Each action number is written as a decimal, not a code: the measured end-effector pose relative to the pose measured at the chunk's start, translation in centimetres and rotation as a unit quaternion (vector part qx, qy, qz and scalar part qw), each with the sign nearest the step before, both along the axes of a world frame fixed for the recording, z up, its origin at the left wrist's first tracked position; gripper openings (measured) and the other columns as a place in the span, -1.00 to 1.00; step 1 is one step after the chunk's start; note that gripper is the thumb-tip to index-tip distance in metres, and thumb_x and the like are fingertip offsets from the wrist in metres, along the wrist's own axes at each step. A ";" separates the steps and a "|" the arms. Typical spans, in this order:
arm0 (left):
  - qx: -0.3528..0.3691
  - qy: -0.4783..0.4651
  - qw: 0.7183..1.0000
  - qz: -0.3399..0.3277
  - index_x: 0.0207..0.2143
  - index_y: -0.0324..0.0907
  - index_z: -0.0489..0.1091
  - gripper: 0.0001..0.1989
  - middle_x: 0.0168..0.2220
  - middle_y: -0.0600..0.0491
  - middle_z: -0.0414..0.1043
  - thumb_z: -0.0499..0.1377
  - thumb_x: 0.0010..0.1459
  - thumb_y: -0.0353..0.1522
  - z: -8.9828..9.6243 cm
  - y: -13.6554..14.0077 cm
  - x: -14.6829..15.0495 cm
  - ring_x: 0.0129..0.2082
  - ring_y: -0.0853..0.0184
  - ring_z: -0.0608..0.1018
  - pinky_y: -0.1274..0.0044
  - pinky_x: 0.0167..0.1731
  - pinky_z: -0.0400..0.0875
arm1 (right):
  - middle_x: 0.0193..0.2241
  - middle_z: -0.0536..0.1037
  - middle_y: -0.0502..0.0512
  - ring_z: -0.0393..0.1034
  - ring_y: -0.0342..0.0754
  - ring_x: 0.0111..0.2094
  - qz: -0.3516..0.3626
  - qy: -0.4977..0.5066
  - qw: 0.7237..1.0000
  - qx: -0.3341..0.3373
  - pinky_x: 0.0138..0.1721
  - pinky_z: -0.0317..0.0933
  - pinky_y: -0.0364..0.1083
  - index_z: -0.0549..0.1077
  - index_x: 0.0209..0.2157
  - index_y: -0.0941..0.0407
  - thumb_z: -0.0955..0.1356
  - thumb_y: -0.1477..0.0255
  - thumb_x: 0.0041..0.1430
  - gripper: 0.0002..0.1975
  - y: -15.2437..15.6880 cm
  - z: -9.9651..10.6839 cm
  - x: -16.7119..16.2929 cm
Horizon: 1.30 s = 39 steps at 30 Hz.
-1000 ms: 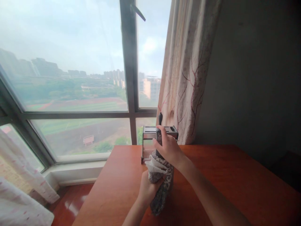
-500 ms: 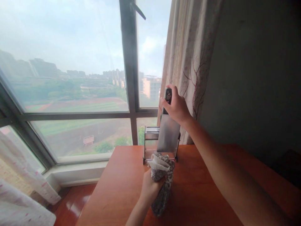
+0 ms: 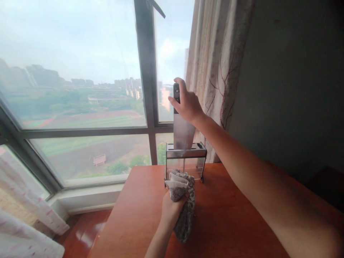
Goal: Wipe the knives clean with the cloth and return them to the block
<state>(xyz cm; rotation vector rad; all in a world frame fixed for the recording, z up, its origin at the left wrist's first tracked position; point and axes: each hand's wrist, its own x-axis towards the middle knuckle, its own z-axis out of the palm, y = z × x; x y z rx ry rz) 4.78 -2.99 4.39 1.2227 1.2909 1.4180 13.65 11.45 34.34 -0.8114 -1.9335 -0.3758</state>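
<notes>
My right hand [image 3: 186, 102] grips the dark handle of a cleaver [image 3: 183, 132], its broad blade pointing down. The blade's lower end meets the slotted top of a knife block [image 3: 186, 153] with clear sides; how far it sits in the slot I cannot tell. Nearer to me, my left hand [image 3: 173, 208] is closed around a bunched grey and white cloth [image 3: 185, 211], which hangs down toward the tabletop. The cloth hides part of the block's lower front.
The block stands near the far edge of a reddish-brown wooden table [image 3: 228, 208]. Behind it are a window frame [image 3: 150, 89] and a patterned curtain [image 3: 215, 71]. Another curtain [image 3: 24, 229] hangs at the lower left, and a dark wall [image 3: 290, 89] rises on the right.
My right hand has raised the cleaver and shifted it left, from in front of the block to over its top. My left hand and the cloth have barely moved.
</notes>
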 end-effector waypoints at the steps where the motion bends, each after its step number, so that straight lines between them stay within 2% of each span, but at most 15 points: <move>1: -0.002 -0.004 1.000 0.002 -0.38 -0.26 0.55 -0.72 -0.39 -0.04 0.58 0.34 -0.15 -0.26 0.0 0.0 0.0 -0.32 0.08 0.54 0.39 -0.28 0.41 | -0.22 0.51 0.19 0.42 0.12 -0.30 0.003 -0.004 1.000 -0.002 -0.28 0.24 0.03 0.01 0.18 0.08 0.22 0.34 0.24 -0.49 -0.1 0.0 -0.1; 7: 0.002 -0.007 1.000 -0.005 -0.33 -0.28 0.55 -0.69 -0.39 -0.06 0.58 0.34 -0.14 -0.27 -0.2 0.1 0.0 -0.29 0.06 0.55 0.39 -0.25 0.41 | -0.27 0.53 0.21 0.42 0.12 -0.34 -0.009 -0.039 0.999 -0.022 -0.31 0.24 0.02 0.04 0.18 0.15 0.24 0.35 0.23 -0.48 -0.2 -0.6 -0.3; 12: 0.001 -0.029 1.000 -0.001 -0.36 -0.28 0.54 -0.72 -0.40 -0.05 0.57 0.35 -0.16 -0.29 -0.1 0.1 0.1 -0.30 0.07 0.55 0.40 -0.27 0.41 | -0.30 0.53 0.21 0.41 0.12 -0.36 -0.010 -0.058 0.998 -0.018 -0.32 0.23 0.03 0.06 0.19 0.17 0.26 0.34 0.22 -0.45 0.0 -1.0 -0.8; 21: -0.009 -0.015 1.000 0.000 -0.36 -0.27 0.55 -0.72 -0.39 -0.04 0.57 0.34 -0.15 -0.28 -0.2 0.1 0.0 -0.32 0.09 0.54 0.41 -0.28 0.40 | -0.35 0.53 0.15 0.42 0.11 -0.36 -0.006 -0.019 0.999 -0.030 -0.32 0.24 0.01 0.07 0.17 0.11 0.28 0.28 0.20 -0.44 0.7 -1.4 -1.4; 29: 0.006 0.020 1.000 -0.004 -0.36 -0.28 0.52 -0.73 -0.37 -0.05 0.57 0.30 -0.09 -0.27 -0.2 0.0 0.2 -0.34 0.11 0.53 0.44 -0.33 0.39 | -0.31 0.55 0.23 0.43 0.17 -0.35 -0.049 -0.016 0.996 -0.077 -0.34 0.26 0.04 0.14 0.12 0.10 0.33 0.22 0.11 -0.42 2.7 -3.1 -0.1; 34: 0.000 0.030 1.000 -0.008 -0.38 -0.28 0.50 -0.74 -0.38 -0.04 0.56 0.30 -0.08 -0.25 -0.2 -0.1 0.3 -0.35 0.14 0.52 0.46 -0.36 0.39 | -0.31 0.55 0.21 0.43 0.18 -0.34 -0.038 -0.037 0.994 -0.097 -0.33 0.27 0.05 0.13 0.15 0.10 0.33 0.19 0.09 -0.38 2.7 -4.1 -0.5; 39: 0.006 0.038 0.999 -0.009 -0.37 -0.28 0.50 -0.75 -0.37 -0.04 0.55 0.29 -0.06 -0.27 0.0 -0.1 0.3 -0.34 0.14 0.51 0.46 -0.35 0.38 | -0.32 0.55 0.16 0.44 0.14 -0.33 -0.030 -0.029 0.991 -0.128 -0.33 0.27 0.01 0.15 0.13 0.06 0.32 0.20 0.10 -0.42 2.3 -5.4 -1.3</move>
